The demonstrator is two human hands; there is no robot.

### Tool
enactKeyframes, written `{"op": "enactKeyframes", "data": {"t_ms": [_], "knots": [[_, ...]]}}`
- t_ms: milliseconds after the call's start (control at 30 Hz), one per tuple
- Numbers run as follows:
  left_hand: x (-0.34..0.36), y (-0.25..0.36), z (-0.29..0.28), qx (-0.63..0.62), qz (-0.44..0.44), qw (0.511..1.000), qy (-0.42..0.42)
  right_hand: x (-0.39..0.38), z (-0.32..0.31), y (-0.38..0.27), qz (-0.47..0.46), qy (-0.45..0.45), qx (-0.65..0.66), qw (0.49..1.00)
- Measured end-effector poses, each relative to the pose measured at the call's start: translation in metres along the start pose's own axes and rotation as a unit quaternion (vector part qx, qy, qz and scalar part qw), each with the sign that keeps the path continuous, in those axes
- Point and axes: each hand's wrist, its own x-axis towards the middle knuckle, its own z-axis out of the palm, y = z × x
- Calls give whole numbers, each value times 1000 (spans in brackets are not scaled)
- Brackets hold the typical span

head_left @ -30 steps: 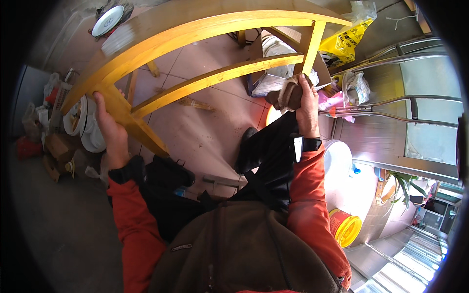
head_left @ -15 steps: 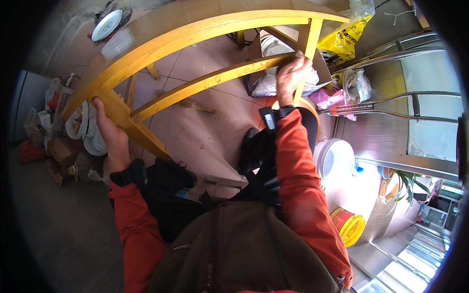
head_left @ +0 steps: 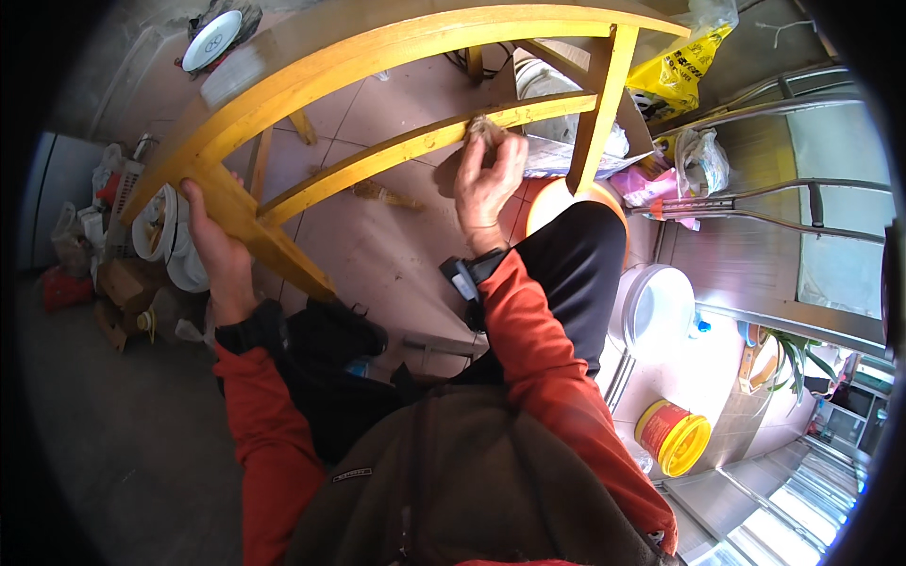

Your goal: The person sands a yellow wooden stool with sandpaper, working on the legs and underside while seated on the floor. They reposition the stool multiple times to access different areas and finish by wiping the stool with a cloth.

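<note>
A yellow wooden table or bench [head_left: 377, 47], its kind not fully shown, lies tipped before me, legs toward me. My left hand [head_left: 219, 259] grips its left leg [head_left: 231, 209], thumb along the near side and the other fingers hidden behind. On the thin rail [head_left: 377, 156] that joins the two legs, my right hand [head_left: 489, 174] pinches a small crumpled greyish-brown rag [head_left: 483, 127] against the wood, right of the rail's middle. The right leg [head_left: 604, 113] stands free of both hands.
Behind the right leg is a cardboard box [head_left: 642, 132] of pale bags. Crutches [head_left: 755, 206] lean at the right, near a white bucket [head_left: 658, 311] and a yellow-red bucket [head_left: 672, 439]. An orange round seat [head_left: 557, 203] is by my knee. Dishes and boxes [head_left: 127, 283] crowd the left.
My right hand has slid left along the rail, away from the right leg, and the rag now shows under its fingers. The left hand keeps its hold on the left leg.
</note>
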Motion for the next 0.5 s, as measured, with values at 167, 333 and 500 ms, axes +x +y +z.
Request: {"op": "enactKeyframes", "data": {"t_ms": [167,333,500], "knots": [[0,-2,3,7,25,1000,10,58,-11,49,85,82,-16,993],[3,-6,4,1,21,1000,13,35,-6,5,-21,10,-55,998],[7,-10,-2,-1,18,1000,-4,-15,9,-57,-17,-122,89,988]]}}
